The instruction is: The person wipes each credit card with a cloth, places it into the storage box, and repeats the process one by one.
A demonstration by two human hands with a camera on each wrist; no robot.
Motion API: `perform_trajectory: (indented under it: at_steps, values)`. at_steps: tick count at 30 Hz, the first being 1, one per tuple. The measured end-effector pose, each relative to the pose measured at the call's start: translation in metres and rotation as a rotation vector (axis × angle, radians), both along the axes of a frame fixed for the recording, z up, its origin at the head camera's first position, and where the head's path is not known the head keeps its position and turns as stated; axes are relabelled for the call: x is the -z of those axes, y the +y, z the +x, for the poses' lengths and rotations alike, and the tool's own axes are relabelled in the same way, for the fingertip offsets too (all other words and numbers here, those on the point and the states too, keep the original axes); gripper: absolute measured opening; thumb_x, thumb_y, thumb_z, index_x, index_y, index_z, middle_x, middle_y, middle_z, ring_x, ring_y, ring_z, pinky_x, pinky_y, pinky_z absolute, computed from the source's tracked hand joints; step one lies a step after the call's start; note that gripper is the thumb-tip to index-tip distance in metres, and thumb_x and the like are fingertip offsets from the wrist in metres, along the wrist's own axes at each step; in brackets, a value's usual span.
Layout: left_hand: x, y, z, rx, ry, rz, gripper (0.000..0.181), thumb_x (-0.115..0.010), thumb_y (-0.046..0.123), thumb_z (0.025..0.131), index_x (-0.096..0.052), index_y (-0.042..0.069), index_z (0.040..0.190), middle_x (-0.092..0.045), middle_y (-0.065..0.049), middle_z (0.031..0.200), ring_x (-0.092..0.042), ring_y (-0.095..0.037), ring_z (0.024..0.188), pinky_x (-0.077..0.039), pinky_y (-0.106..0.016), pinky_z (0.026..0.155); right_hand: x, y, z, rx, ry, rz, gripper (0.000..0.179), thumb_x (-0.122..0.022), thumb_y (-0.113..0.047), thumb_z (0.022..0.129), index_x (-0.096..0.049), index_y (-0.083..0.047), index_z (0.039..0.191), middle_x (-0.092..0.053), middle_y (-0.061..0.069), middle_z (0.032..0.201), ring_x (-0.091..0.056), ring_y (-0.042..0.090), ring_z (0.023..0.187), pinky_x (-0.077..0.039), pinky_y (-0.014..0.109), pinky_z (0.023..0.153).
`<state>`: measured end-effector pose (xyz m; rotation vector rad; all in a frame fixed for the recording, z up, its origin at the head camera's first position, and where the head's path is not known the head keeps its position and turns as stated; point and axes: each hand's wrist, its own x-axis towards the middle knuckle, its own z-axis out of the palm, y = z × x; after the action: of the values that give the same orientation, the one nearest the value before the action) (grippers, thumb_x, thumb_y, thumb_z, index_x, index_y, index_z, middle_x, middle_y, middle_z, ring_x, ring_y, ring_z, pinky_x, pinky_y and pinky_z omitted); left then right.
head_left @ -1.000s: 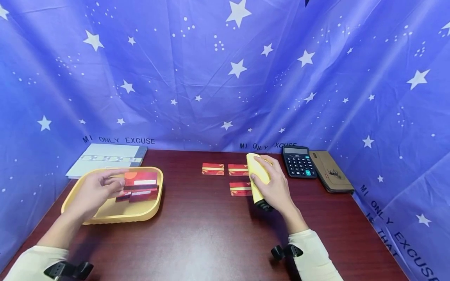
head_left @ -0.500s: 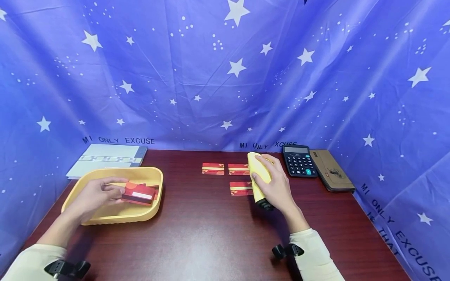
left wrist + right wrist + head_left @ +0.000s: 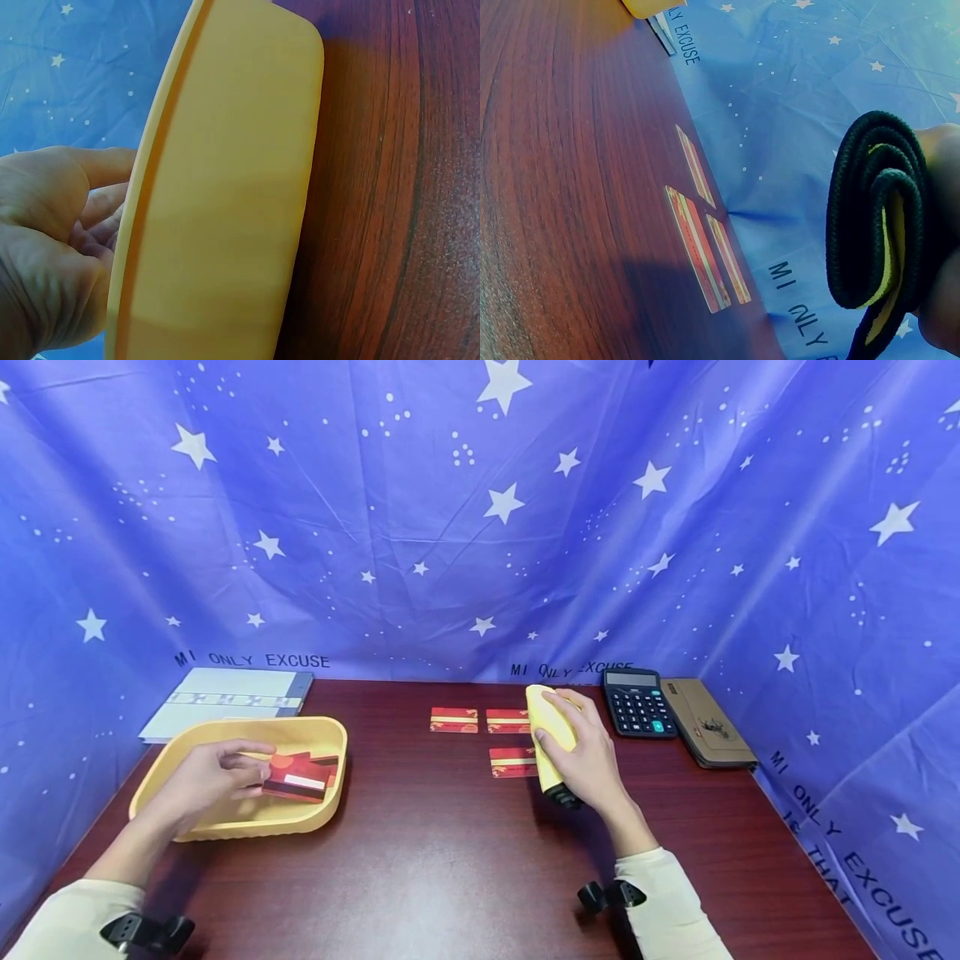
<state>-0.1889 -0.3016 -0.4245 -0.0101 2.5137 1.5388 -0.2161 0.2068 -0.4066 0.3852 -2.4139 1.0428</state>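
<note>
In the head view my left hand (image 3: 213,782) reaches into a yellow plastic tray (image 3: 330,814). Its thumb and fingers pinch the left edge of a red card (image 3: 288,777) with a white strip and a dark stripe. More red cards lie beneath that one. From the left wrist view the tray wall (image 3: 225,180) hides the fingertips and the cards. My right hand (image 3: 588,760) grips a folded yellow cloth (image 3: 549,727) whose dark edging (image 3: 855,217) shows in layers in the right wrist view. The cloth overlaps two of the red-and-gold cards in the head view.
Three red-and-gold cards (image 3: 453,720) lie flat on the dark red wooden table (image 3: 420,860). A calculator (image 3: 637,706) and a brown wallet (image 3: 708,727) are at the back right. A pale notebook (image 3: 225,689) lies behind the tray. A starry blue curtain (image 3: 420,527) encloses the table.
The red card in my left hand has come down from upright above the tray to lie tilted over the other cards inside. My right hand with the cloth has stayed nearly still.
</note>
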Motion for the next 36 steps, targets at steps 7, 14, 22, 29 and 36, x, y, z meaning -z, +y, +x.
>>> perform_trajectory:
  at_steps: [7, 14, 22, 29, 36]
  values:
    - [-0.002, -0.001, 0.003, -0.002, -0.005, -0.017, 0.056, -0.075, 0.013, 0.095, -0.054, -0.011, 0.14, -0.075, -0.02, 0.112, -0.073, -0.013, 0.084, -0.068, -0.034, 0.073, 0.0, 0.0, 0.001, -0.003, -0.01, -0.002, 0.057, -0.079, -0.017, 0.089, -0.063, -0.022, 0.142, -0.054, 0.006, 0.148, -0.057, 0.027, 0.126, -0.051, 0.043, 0.092]
    - [-0.001, -0.005, 0.004, -0.004, 0.064, -0.133, 0.049, -0.078, 0.016, 0.092, -0.063, -0.008, 0.133, -0.078, -0.018, 0.108, -0.07, -0.007, 0.083, -0.064, -0.027, 0.068, 0.001, 0.001, 0.002, 0.001, 0.004, -0.007, 0.056, -0.08, -0.016, 0.088, -0.064, -0.02, 0.141, -0.055, 0.007, 0.145, -0.058, 0.028, 0.126, -0.051, 0.043, 0.093]
    - [-0.003, -0.004, 0.005, -0.019, 0.11, -0.212, 0.043, -0.077, 0.02, 0.093, -0.068, -0.002, 0.129, -0.079, -0.015, 0.11, -0.07, -0.002, 0.086, -0.059, -0.02, 0.07, 0.003, 0.003, 0.001, 0.003, 0.006, 0.0, 0.056, -0.08, -0.015, 0.088, -0.064, -0.021, 0.141, -0.055, 0.007, 0.145, -0.058, 0.027, 0.126, -0.05, 0.043, 0.095]
    - [-0.011, 0.016, 0.005, 0.04, 0.21, -0.095, 0.038, -0.071, 0.008, 0.096, -0.064, -0.008, 0.13, -0.077, -0.02, 0.109, -0.074, -0.002, 0.088, -0.062, -0.015, 0.077, 0.001, 0.011, 0.0, 0.021, 0.005, -0.002, 0.057, -0.08, -0.014, 0.088, -0.063, -0.02, 0.142, -0.055, 0.008, 0.146, -0.055, 0.029, 0.129, -0.048, 0.046, 0.097]
    - [-0.025, 0.067, 0.003, 0.077, 0.279, 0.017, 0.036, -0.074, 0.01, 0.094, -0.067, -0.005, 0.126, -0.075, -0.023, 0.114, -0.073, 0.002, 0.09, -0.064, -0.019, 0.081, 0.001, 0.019, 0.0, 0.031, 0.016, -0.005, 0.056, -0.08, -0.013, 0.088, -0.063, -0.018, 0.142, -0.055, 0.01, 0.146, -0.054, 0.031, 0.13, -0.048, 0.047, 0.1]
